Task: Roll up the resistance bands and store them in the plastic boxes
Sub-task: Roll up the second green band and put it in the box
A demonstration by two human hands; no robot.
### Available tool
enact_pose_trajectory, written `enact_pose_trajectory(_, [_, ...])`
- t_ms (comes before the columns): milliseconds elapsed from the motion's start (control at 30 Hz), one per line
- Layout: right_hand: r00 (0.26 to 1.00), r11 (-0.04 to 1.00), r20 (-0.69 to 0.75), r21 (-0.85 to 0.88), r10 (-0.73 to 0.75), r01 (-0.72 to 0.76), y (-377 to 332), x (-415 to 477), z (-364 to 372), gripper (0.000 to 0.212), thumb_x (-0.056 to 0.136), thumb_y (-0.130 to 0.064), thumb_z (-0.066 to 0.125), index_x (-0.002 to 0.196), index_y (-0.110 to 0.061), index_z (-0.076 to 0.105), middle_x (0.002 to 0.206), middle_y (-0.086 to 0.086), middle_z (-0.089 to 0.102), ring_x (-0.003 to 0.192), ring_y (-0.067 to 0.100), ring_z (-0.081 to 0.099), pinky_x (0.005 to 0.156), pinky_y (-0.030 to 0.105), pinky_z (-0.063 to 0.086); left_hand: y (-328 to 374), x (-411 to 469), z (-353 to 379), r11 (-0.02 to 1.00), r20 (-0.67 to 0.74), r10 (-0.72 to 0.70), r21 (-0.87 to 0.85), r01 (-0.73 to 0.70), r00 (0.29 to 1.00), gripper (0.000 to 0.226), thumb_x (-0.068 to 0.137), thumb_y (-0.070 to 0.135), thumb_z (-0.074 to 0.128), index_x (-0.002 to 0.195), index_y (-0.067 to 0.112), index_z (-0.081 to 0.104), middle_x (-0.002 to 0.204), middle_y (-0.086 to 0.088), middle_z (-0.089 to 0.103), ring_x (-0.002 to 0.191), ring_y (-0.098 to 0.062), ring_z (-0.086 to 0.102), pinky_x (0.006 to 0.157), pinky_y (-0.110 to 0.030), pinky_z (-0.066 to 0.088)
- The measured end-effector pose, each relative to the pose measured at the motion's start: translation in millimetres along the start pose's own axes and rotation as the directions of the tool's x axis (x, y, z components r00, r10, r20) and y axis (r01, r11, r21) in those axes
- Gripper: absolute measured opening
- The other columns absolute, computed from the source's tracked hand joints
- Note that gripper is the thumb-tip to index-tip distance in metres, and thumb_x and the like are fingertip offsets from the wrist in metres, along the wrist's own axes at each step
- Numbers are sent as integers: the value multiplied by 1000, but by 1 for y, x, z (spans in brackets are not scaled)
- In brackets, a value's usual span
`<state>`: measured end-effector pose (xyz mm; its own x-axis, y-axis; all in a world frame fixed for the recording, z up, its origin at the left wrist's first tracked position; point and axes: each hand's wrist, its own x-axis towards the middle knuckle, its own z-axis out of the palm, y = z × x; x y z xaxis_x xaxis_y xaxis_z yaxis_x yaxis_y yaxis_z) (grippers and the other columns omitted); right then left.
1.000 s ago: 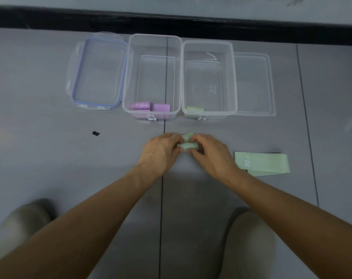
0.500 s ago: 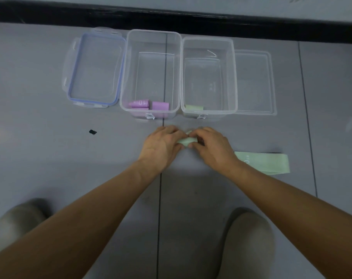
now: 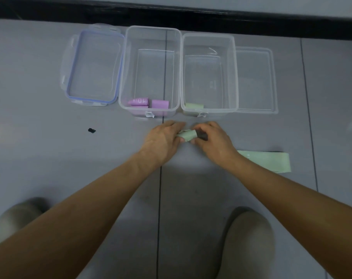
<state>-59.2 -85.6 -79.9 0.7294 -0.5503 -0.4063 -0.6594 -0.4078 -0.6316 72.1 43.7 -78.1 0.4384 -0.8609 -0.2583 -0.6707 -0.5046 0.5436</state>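
A pale green rolled band (image 3: 187, 135) sits between my two hands on the grey floor, just in front of the boxes. My left hand (image 3: 163, 138) grips its left end and my right hand (image 3: 213, 140) pinches its right end. Another green band (image 3: 268, 161) lies flat to the right, partly hidden by my right forearm. The left clear box (image 3: 151, 37) holds two purple rolls (image 3: 149, 103) at its near wall. The right clear box (image 3: 209, 40) holds one green roll (image 3: 194, 106) in its near left corner.
A blue-rimmed lid (image 3: 93, 67) lies left of the boxes and a clear lid (image 3: 255, 81) lies right of them. A small black speck (image 3: 91, 130) is on the floor at left. My knees (image 3: 249, 238) are at the bottom. A dark strip (image 3: 171, 15) runs behind the boxes.
The green band has become a tighter, complete roll between my fingers. Both hands have shifted slightly toward the boxes.
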Motion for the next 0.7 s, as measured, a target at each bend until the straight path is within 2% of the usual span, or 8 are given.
enact_pose_trajectory(133, [1000, 970, -4, 244, -7, 8, -9, -1, -10, 24, 81, -23, 78, 98, -29, 63, 101, -8, 66, 92, 12, 64, 91, 38, 51, 1, -3, -10, 987, 5, -69, -147, 69, 998, 35, 93, 23, 60, 128, 26, 62, 111, 0, 65, 101, -20, 60, 91, -32, 44])
enact_pose_trajectory(200, [999, 941, -20, 335, -38, 42, -16, -4, -18, 23, 81, -19, 78, 98, -25, 64, 95, -9, 67, 86, 10, 64, 83, 34, 53, 2, -4, -18, 956, 11, -119, -269, 118, 993, 34, 91, 23, 64, 124, 29, 64, 109, 8, 67, 86, -8, 61, 87, -23, 45])
enact_pose_trajectory(267, [995, 923, -53, 372, -79, 94, -25, -6, -24, 27, 81, -17, 78, 102, -24, 63, 92, -12, 66, 80, 6, 61, 77, 29, 51, 3, -5, -25, 937, -23, -106, -337, 92, 994, 31, 89, 22, 66, 119, 29, 65, 103, 15, 66, 73, -2, 58, 77, -16, 44])
enact_pose_trajectory(333, [994, 918, -65, 380, -92, 110, -34, -8, -31, 37, 80, -22, 80, 111, -29, 60, 94, -13, 62, 76, 4, 58, 75, 25, 50, 6, -6, -30, 915, -67, -83, -400, 49, 994, 28, 87, 22, 68, 114, 29, 66, 100, 18, 66, 76, -5, 61, 76, -15, 46])
enact_pose_trajectory(400, [992, 928, -56, 353, -109, 122, -42, -9, -39, 48, 79, -31, 81, 121, -31, 59, 99, -11, 62, 81, 7, 59, 77, 24, 52, 10, -4, -33, 885, -104, -66, -465, 10, 992, 26, 87, 26, 70, 113, 27, 67, 103, 15, 69, 90, -4, 64, 82, -19, 49])
enact_pose_trajectory(533, [978, 932, -104, 299, -179, 203, -55, -7, -56, 35, 79, -30, 80, 111, -26, 67, 98, -5, 67, 83, 16, 62, 80, 39, 54, 22, -1, -36, 855, -180, -93, -518, -13, 979, 25, 89, 28, 69, 113, 23, 66, 105, 12, 70, 98, 1, 63, 81, -13, 46])
enact_pose_trajectory(600, [972, 939, -117, 255, -206, 230, -59, -5, -62, 28, 79, -29, 79, 104, -26, 66, 95, -7, 67, 83, 16, 62, 79, 40, 53, 28, 1, -37, 853, -213, -108, -521, -20, 971, 25, 89, 26, 68, 114, 23, 65, 106, 12, 70, 96, 3, 62, 78, -10, 45])
enact_pose_trajectory(700, [966, 949, -109, 191, -233, 250, -64, -1, -74, 24, 80, -30, 78, 101, -27, 65, 95, -9, 65, 84, 13, 61, 79, 38, 53, 35, 9, -42, 914, -257, -45, -402, -64, 965, 26, 91, 32, 65, 116, 24, 61, 106, 11, 70, 86, -6, 65, 78, -28, 53])
